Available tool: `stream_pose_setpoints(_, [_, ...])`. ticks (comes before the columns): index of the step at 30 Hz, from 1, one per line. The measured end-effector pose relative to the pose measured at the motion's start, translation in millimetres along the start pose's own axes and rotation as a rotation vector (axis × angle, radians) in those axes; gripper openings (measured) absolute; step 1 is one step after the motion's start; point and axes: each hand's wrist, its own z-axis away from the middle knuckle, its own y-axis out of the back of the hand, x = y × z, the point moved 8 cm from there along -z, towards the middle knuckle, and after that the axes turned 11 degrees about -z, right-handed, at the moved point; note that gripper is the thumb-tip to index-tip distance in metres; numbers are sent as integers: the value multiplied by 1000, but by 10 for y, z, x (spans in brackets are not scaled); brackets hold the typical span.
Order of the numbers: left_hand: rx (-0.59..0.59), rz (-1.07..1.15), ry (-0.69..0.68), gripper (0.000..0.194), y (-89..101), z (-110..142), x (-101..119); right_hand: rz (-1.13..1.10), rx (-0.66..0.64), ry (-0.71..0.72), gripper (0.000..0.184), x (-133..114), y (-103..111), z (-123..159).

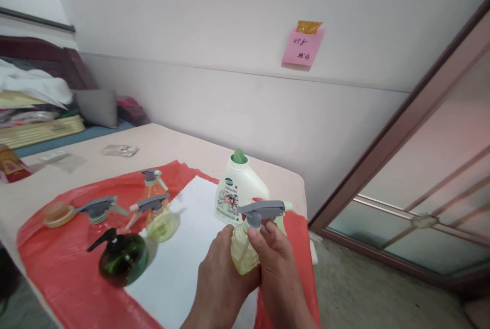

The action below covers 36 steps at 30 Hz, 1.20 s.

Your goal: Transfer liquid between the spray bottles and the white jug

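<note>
My left hand (pixel 224 273) is wrapped round the body of a small clear spray bottle (pixel 244 255) with pale yellow liquid in it. At its neck, my right hand (pixel 277 262) grips the same bottle, fingers closed below the grey trigger head (pixel 264 210). The head is fitted on the bottle, its light green nozzle pointing right. Just behind my hands stands a white detergent jug (pixel 231 191), its green inner spout showing at the top. My hands partly hide the lower parts of both the bottle and the jug.
Left on the red plastic sheet (pixel 61 273) stand a dark green pump bottle (pixel 124 260), a yellowish spray bottle (pixel 161 224) and other spray bottles. A round lid (pixel 58 215) lies near them. White paper (pixel 168 273) covers the middle. A pink note (pixel 304 48) is taped to the wall.
</note>
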Motion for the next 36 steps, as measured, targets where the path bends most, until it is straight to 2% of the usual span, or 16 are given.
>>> stream_pose_setpoints(5, [-2, -14, -2, 42, 13, -15, -23, -12, -30, 17, 43, 6, -35, 10])
stream_pose_setpoints(9, [5, -19, 24, 54, 18, -31, -71, 14, 34, -24, 35, 84, 76, 9])
stream_pose_setpoints(15, [-19, 27, 0, 54, -28, -21, -83, -62, -41, 76, 32, 4, -60, -15])
stream_pose_setpoints(17, [-15, 63, 3, 54, -6, -20, -90, -61, -58, 91, 35, -13, -88, -9])
stream_pose_setpoints(20, [7, 100, 10, 58, 48, -12, -83, -49, -65, 89, 27, 0, -93, 3])
stream_pose_setpoints(25, [-14, 68, 24, 43, 40, 34, -21, -20, 37, 127, 21, 7, -32, -3])
stream_pose_setpoints(30, [-18, 21, 50, 32, -64, 19, -60, 234, 100, 185, 16, -69, -4, -2])
stream_pose_setpoints(31, [-30, 20, 40, 36, -100, 3, -74, 276, 117, 195, 13, -110, 28, -10])
stream_pose_setpoints(33, [-27, 32, -26, 60, -141, -37, -75, 292, 144, 219, 12, -230, 140, -50])
stream_pose_setpoints(35, [8, 55, -97, 83, -131, -74, -77, 264, 168, 261, 19, -389, 326, -128])
stream_pose_setpoints(36, [27, 76, -108, 87, -114, -92, -99, 259, 188, 285, 24, -468, 451, -182])
